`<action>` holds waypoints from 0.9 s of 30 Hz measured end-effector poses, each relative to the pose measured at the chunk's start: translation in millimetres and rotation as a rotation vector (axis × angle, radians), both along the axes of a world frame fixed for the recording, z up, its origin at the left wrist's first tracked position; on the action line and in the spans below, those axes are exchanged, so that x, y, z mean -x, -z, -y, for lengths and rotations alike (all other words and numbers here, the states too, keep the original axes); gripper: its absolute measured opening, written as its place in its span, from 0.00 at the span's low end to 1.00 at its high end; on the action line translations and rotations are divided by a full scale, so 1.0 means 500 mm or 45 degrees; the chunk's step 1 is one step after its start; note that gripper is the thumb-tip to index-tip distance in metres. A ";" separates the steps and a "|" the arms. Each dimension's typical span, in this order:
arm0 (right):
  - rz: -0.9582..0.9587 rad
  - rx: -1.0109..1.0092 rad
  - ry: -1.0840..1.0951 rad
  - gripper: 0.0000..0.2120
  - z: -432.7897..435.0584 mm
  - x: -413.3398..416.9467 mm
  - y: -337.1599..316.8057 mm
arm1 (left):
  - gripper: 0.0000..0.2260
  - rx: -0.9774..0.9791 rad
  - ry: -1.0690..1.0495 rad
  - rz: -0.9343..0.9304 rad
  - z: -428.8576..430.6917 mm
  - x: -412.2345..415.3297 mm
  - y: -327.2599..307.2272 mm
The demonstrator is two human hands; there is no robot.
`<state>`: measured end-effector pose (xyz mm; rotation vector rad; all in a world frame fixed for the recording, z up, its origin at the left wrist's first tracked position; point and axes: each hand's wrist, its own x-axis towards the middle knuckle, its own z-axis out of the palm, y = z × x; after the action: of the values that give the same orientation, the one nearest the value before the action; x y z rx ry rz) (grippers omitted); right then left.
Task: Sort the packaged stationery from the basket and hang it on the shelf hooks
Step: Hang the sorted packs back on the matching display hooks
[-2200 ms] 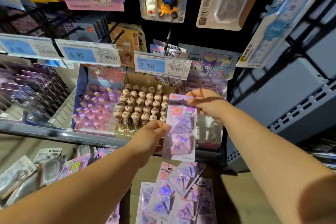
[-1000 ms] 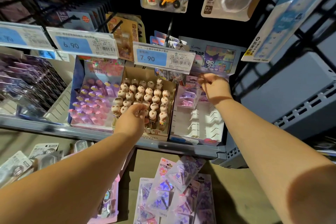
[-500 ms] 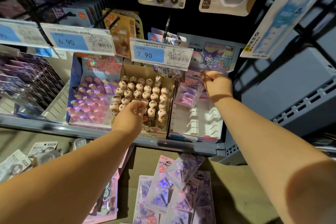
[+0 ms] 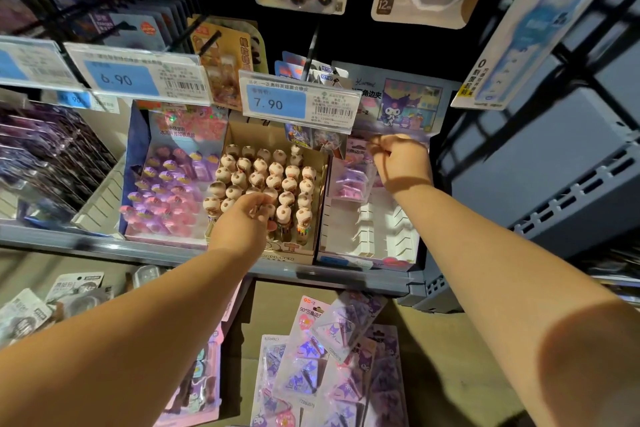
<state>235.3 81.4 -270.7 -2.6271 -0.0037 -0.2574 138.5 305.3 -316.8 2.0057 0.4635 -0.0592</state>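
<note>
A pink and purple pack of triangular corner clips (image 4: 350,174) stands at the back of a white display box (image 4: 375,234) on the shelf. My right hand (image 4: 403,163) pinches the pack's top edge, just under the purple header card. My left hand (image 4: 244,220) hovers over a cardboard box of round-headed pens (image 4: 266,166), its fingers loosely curled and holding nothing that I can see. More of the same clip packs (image 4: 311,357) lie in a loose pile below the shelf, on brown cardboard.
A 7.90 price tag (image 4: 298,104) hangs on a hook right above the display box. A box of pink and purple erasers (image 4: 166,184) stands left of the pens. Blister packs hang overhead. A grey crate wall (image 4: 540,166) stands close on the right.
The clip pack went from mid-air, held by both hands, into the back of the white display box. My left hand let go and dropped over the pens. Little moved in the last half second.
</note>
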 end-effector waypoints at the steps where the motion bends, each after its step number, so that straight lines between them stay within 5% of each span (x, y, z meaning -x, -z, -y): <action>1: -0.003 -0.004 0.007 0.14 0.001 -0.001 0.001 | 0.10 -0.001 -0.001 -0.002 0.000 0.000 0.000; 6: 0.002 0.048 0.003 0.14 0.002 -0.002 0.005 | 0.10 0.001 -0.001 0.002 0.001 0.001 0.001; 14: -0.086 -0.227 0.016 0.13 0.001 0.000 0.006 | 0.10 -0.001 0.003 -0.010 -0.002 0.002 0.004; 18: -0.199 -0.010 -0.055 0.13 0.014 0.012 0.024 | 0.09 -0.031 0.019 -0.011 -0.001 0.003 0.000; 27: -0.243 0.013 -0.020 0.14 0.029 -0.002 0.045 | 0.10 -0.062 0.025 -0.010 0.002 -0.002 -0.004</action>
<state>236.1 67.0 -293.0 -2.6499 0.0393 -0.0004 139.3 304.4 -314.7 2.0588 0.4543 -0.0679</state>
